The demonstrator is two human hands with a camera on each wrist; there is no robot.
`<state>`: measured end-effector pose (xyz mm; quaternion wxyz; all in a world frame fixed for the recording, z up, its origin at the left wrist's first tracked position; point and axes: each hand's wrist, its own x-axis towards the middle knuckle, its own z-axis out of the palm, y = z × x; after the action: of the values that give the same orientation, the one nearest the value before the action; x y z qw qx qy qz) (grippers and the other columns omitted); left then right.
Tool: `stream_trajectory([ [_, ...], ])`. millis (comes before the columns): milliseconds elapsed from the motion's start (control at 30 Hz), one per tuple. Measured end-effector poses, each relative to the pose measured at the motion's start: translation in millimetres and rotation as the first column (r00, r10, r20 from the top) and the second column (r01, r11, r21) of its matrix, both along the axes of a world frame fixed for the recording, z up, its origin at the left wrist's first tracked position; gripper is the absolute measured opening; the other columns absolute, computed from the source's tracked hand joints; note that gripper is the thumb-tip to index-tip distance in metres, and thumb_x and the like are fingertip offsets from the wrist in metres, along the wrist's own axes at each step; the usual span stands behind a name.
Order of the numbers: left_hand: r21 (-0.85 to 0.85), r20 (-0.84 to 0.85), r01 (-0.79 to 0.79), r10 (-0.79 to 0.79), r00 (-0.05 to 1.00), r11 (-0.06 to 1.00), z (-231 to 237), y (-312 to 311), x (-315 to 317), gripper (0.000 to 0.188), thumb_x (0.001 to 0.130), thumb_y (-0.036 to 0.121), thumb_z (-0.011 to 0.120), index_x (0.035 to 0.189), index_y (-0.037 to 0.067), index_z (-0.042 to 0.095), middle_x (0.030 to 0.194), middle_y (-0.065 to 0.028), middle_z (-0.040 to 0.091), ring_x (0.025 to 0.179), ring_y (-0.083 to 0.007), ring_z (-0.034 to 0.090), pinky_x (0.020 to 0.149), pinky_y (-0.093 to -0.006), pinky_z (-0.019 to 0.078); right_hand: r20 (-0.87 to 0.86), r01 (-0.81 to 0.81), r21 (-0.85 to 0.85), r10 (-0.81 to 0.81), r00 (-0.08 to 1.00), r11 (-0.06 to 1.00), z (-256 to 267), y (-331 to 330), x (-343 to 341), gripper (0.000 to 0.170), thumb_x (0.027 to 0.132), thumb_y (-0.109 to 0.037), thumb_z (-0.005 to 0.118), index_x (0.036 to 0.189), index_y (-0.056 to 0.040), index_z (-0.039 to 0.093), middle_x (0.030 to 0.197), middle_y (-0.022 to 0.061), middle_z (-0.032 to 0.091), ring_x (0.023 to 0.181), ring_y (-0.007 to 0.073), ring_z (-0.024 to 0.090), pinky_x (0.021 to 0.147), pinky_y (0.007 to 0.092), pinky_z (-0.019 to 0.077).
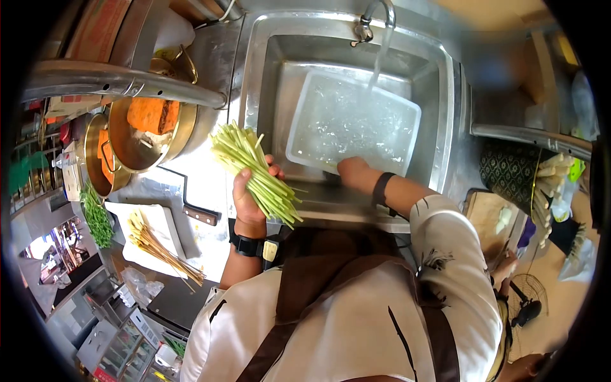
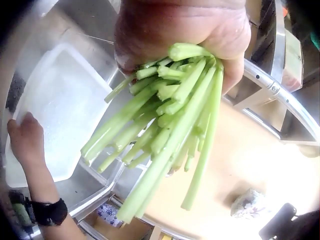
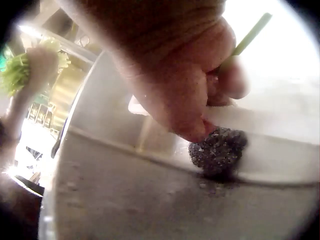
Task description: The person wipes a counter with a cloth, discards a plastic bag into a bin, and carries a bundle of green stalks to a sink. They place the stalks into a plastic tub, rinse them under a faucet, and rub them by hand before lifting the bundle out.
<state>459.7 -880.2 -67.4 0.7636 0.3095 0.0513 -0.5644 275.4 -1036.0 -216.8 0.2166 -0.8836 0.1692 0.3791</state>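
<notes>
My left hand [image 1: 247, 207] grips a thick bunch of pale green stalks [image 1: 266, 186] at the sink's left rim; their cut ends fan out in the left wrist view. A white plastic bin [image 1: 294, 127] stands in the steel sink [image 1: 449, 121], with water from the tap [image 1: 363, 30] falling into it. At the bin's near edge is my right hand [image 1: 356, 174]. Its curled fingers hold a green stalk [image 3: 254, 34], which sticks out past them in the right wrist view. Just below those fingertips lies a dark scouring pad [image 3: 218, 151] in the sink.
Left of the sink are brass-coloured pots [image 1: 186, 134] with orange blocks [image 1: 149, 114], a cleaver [image 1: 200, 215], and a white board [image 1: 167, 223] bearing thin yellowish stalks [image 1: 153, 242]. Leafy greens [image 1: 97, 219] lie beyond. At right, another person's hand [image 1: 507, 266] is by a wooden board [image 1: 484, 216].
</notes>
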Motion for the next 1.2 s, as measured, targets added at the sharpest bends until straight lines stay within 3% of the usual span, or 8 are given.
stream_trajectory([
  [267,0.021,0.039,-0.030,0.029,0.999,0.999,6,0,2,0.055,0.074,0.033,0.059,0.115,0.001,0.042,0.096,-0.0074,0.049,0.078,-0.0154,0.050,0.079,-0.0319,0.0457,0.160,0.081,0.054,-0.089,0.983,0.995,74,-11,-7,0.013,0.070,-0.012,0.059,0.078,-0.0013,0.061,0.078,0.0167,0.063,0.077,0.0332,0.061,0.066,0.0411,0.0486],
  [433,0.048,0.062,-0.056,0.053,0.997,0.997,13,-9,4,0.049,0.074,0.035,0.058,0.104,-0.003,0.051,0.083,-0.0092,0.053,0.077,-0.0201,0.051,0.078,-0.0319,0.0454,0.229,0.104,0.064,-0.116,0.966,0.993,120,-19,-10,0.018,0.073,-0.014,0.057,0.085,-0.0015,0.057,0.077,0.0168,0.062,0.077,0.0338,0.060,0.070,0.0425,0.0470],
  [533,-0.005,0.026,0.036,-0.035,0.999,0.999,12,-10,10,0.049,0.074,0.035,0.058,0.103,-0.004,0.051,0.080,-0.0091,0.052,0.077,-0.0201,0.051,0.078,-0.0317,0.0448,0.261,0.121,0.056,-0.132,0.956,0.991,131,-21,-11,0.019,0.074,-0.016,0.055,0.087,-0.0014,0.057,0.076,0.0167,0.062,0.076,0.0337,0.060,0.070,0.0429,0.0467],
  [800,0.014,0.036,-0.019,0.018,0.999,1.000,18,-10,9,0.049,0.074,0.035,0.057,0.103,-0.005,0.050,0.081,-0.0102,0.054,0.077,-0.0201,0.053,0.078,-0.0318,0.0461,0.296,0.190,0.014,-0.185,0.937,0.982,145,-36,-5,0.020,0.078,-0.017,0.052,0.088,-0.0012,0.056,0.077,0.0171,0.062,0.076,0.0342,0.060,0.070,0.0436,0.0468],
  [867,0.035,0.077,-0.022,0.020,0.997,0.999,19,-10,8,0.057,0.074,0.035,0.059,0.116,0.001,0.042,0.093,-0.0073,0.049,0.076,-0.0159,0.051,0.077,-0.0317,0.0471,0.263,0.227,0.023,-0.225,0.938,0.974,160,-49,0,0.020,0.078,-0.018,0.052,0.089,-0.0020,0.056,0.079,0.0180,0.062,0.077,0.0348,0.060,0.070,0.0443,0.0467],
  [1033,0.018,0.069,-0.049,0.047,0.996,0.999,19,-8,6,0.053,0.075,0.034,0.058,0.112,-0.001,0.045,0.091,-0.0091,0.052,0.077,-0.0174,0.052,0.078,-0.0322,0.0467,0.244,0.147,0.072,-0.160,0.956,0.987,164,-39,-3,0.020,0.081,-0.021,0.051,0.089,-0.0037,0.056,0.079,0.0177,0.061,0.079,0.0351,0.059,0.071,0.0453,0.0458],
  [1133,0.002,0.052,-0.086,0.086,0.995,0.996,27,-5,5,0.050,0.075,0.034,0.058,0.105,-0.004,0.048,0.089,-0.0104,0.053,0.078,-0.0189,0.053,0.079,-0.0324,0.0462,0.269,0.158,0.154,-0.195,0.943,0.975,164,-45,-7,0.020,0.082,-0.023,0.051,0.089,-0.0041,0.056,0.078,0.0171,0.061,0.078,0.0352,0.058,0.071,0.0447,0.0450],
  [1200,-0.009,0.044,-0.086,0.086,0.995,0.996,35,-4,5,0.050,0.075,0.034,0.058,0.106,-0.004,0.048,0.089,-0.0103,0.053,0.078,-0.0188,0.053,0.079,-0.0324,0.0461,0.171,0.223,0.367,-0.302,0.938,0.903,170,-62,-6,0.024,0.084,-0.025,0.052,0.091,-0.0031,0.055,0.078,0.0156,0.062,0.074,0.0312,0.059,0.068,0.0403,0.0457],
])
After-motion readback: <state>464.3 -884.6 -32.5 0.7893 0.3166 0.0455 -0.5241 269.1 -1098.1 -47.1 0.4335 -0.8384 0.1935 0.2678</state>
